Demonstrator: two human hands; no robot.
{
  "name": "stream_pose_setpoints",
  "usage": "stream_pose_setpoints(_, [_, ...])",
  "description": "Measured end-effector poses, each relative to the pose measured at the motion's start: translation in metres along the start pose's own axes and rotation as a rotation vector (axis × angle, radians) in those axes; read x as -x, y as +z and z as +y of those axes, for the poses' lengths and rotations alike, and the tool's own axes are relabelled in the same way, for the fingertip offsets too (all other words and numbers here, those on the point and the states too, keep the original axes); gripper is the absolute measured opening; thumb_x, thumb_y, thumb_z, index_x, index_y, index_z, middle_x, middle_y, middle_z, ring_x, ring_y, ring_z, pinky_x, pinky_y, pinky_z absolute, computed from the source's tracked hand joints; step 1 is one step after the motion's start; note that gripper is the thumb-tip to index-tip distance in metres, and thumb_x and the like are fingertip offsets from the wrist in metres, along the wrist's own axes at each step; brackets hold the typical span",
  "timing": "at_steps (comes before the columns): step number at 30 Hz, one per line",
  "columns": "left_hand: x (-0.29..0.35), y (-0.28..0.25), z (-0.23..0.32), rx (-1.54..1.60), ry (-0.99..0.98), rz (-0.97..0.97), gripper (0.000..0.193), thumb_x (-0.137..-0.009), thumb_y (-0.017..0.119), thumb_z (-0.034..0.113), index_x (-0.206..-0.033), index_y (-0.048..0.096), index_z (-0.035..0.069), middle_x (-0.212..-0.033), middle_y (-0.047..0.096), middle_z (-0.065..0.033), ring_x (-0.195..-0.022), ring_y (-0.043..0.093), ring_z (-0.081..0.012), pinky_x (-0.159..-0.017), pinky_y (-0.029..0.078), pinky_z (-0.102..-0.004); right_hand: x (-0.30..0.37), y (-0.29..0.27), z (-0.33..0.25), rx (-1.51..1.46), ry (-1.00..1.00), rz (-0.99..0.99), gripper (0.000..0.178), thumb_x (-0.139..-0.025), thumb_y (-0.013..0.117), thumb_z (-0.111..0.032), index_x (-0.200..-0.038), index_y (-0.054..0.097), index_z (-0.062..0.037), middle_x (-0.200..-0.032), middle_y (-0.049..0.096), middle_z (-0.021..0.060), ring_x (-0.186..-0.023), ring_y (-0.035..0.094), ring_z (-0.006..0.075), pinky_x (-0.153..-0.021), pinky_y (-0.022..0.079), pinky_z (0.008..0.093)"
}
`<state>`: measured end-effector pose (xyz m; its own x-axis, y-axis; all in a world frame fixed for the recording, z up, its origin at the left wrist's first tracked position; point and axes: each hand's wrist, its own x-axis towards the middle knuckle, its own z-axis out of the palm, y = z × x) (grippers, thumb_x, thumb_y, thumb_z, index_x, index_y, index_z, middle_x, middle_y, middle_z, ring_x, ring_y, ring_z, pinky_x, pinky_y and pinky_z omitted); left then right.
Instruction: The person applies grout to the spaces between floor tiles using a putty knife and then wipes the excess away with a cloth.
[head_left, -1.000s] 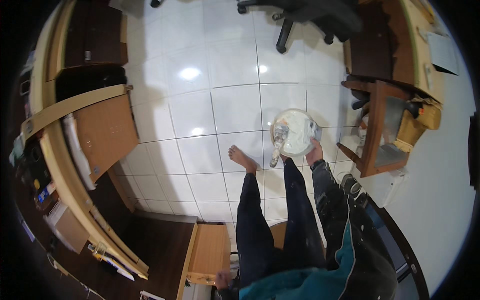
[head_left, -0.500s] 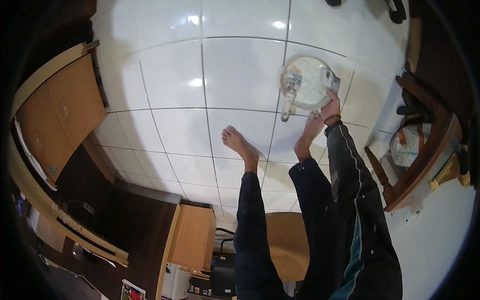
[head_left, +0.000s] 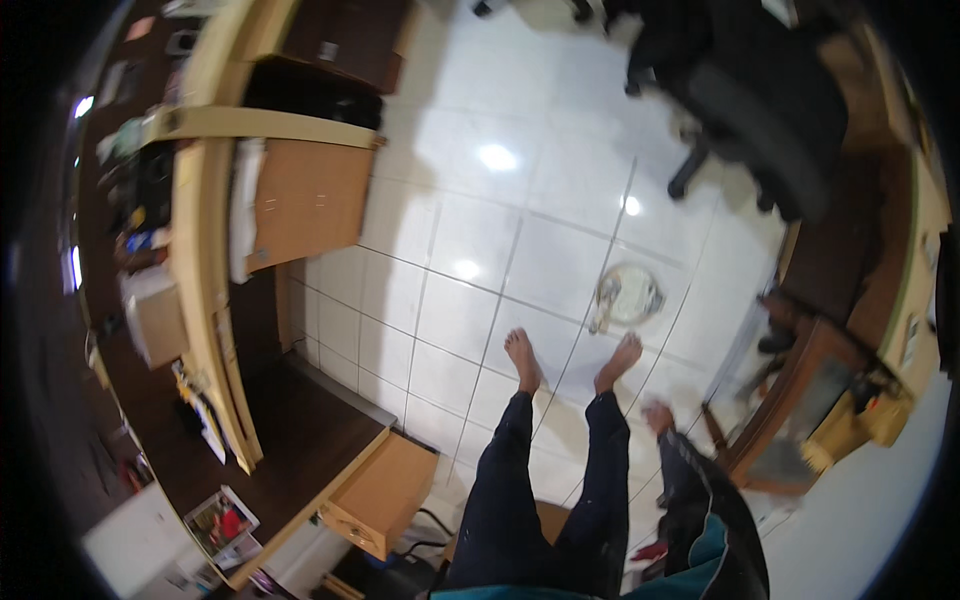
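My right hand [head_left: 657, 415] hangs to the right of my right foot, beside the wooden furniture. It is somewhat blurred; its fingers look loosely apart, and no object shows in it. A round, shallow tub [head_left: 630, 296] with whitish stuff inside rests on the floor tiles beyond my right foot, apart from my hand. A tool with a smeared handle [head_left: 599, 318] leans over its left rim. Another grey, smeared piece [head_left: 655, 298] lies at its right rim. My left hand is not in view.
White floor tiles [head_left: 470, 235] lie ahead of my bare feet. A black office chair [head_left: 745, 120] stands at the far right. Wooden furniture [head_left: 790, 410] with a yellowish bag [head_left: 855, 425] is on the right. A desk [head_left: 300, 400] and an open drawer [head_left: 380, 490] flank my left.
My right hand has let go of the tub's rim and drawn back toward my body. The view has risen and swung, so the tub appears smaller and the office chair shows.
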<state>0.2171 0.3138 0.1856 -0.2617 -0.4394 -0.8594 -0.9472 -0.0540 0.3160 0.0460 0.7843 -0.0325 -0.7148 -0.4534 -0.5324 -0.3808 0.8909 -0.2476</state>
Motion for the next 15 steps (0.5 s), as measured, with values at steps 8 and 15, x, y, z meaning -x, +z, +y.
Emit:
stream_pose_setpoints(8, [0.367, -0.111, -0.107, -0.172, 0.016, -0.242, 0.036, -0.090, 0.054, 0.033, -0.117, 0.062, 0.010, -0.105, 0.065, -0.0161, -0.095, 0.061, -0.0296, -0.088, 0.046, -0.0412, 0.054, -0.290, -0.098, -0.429, 0.044, -0.982, 0.043, -0.082, 0.067, -0.027, -0.122, 0.061, -0.0125, -0.101, 0.068, 0.0105, -0.085, 0.066, 0.0285, -0.074, 0.052, 0.0445])
stream_pose_setpoints(15, [0.289, -0.107, -0.085, 0.178, 0.183, -0.025, 0.035, -0.090, 0.055, 0.032, -0.119, 0.065, 0.015, -0.105, 0.068, -0.0129, -0.093, 0.065, -0.0255, -0.086, 0.050, -0.0399, -0.077, -0.454, -0.325, -0.402, -0.129, -0.751, 0.043, -0.084, 0.065, -0.027, -0.123, 0.059, -0.0106, -0.105, 0.067, 0.0111, -0.089, 0.065, 0.0286, -0.077, 0.051, 0.0444])
